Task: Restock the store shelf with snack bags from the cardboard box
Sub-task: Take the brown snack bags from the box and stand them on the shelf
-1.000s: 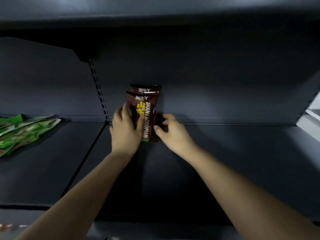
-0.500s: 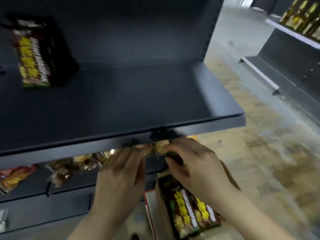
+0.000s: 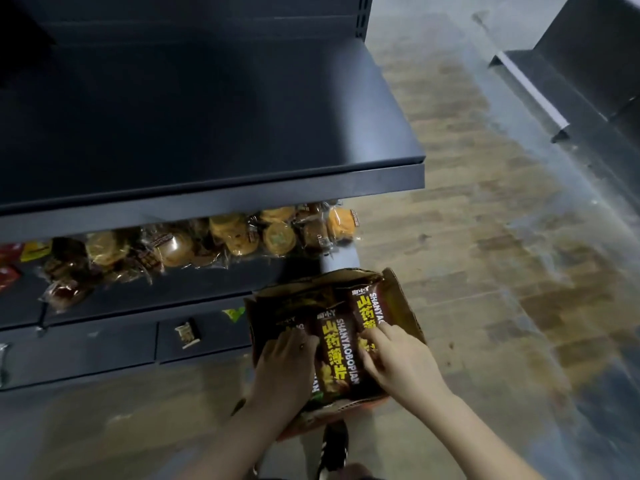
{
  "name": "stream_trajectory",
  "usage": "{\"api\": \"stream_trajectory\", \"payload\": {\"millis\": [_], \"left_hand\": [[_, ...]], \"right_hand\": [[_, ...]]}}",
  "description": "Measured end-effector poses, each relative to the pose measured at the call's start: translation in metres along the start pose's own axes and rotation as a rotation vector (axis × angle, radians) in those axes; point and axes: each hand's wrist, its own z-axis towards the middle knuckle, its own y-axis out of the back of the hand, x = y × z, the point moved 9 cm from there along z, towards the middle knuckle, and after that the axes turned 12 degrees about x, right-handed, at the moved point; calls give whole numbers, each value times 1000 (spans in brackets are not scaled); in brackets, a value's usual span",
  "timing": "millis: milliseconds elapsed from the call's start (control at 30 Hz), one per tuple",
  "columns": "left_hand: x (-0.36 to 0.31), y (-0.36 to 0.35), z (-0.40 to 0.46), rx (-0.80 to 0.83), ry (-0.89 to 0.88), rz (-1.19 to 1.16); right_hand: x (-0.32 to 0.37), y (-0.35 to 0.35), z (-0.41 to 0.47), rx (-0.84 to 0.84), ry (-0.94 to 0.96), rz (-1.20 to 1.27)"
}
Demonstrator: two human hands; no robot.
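An open cardboard box (image 3: 403,303) stands on the floor in front of the shelving, packed with upright brown snack bags with yellow lettering. Both hands reach down into it. My left hand (image 3: 285,363) lies on the bags at the left, fingers pushed down beside the middle snack bag (image 3: 339,355). My right hand (image 3: 398,365) rests on the bags at the right, fingers spread and pressing against the same bag from the other side. The dark shelf (image 3: 214,199) above shows bare metal in this view.
The lower shelf (image 3: 138,296) holds several round golden pastries in clear wrappers (image 3: 239,233) and red packets at the far left. A small packet (image 3: 187,332) lies on the base ledge. My shoe (image 3: 334,445) is below the box. Another shelf unit (image 3: 571,81) stands across the wooden floor.
I have turned from the shelf, where two bags were set upright, down to the box. Both hands left the shelf edge and now sit in the box around a bag.
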Motion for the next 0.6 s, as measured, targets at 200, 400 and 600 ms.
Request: {"api": "stream_trajectory", "payload": {"millis": [200,400,600], "left_hand": [[9,-15,12,111,112,26],[15,-20,16,159,239,20],[30,-36,15,249,398,-132]], "right_hand": [[-3,-31,21,197,-28,84],[21,-45,35,261,-151,139],[34,-64,43,295,-285,121]]}}
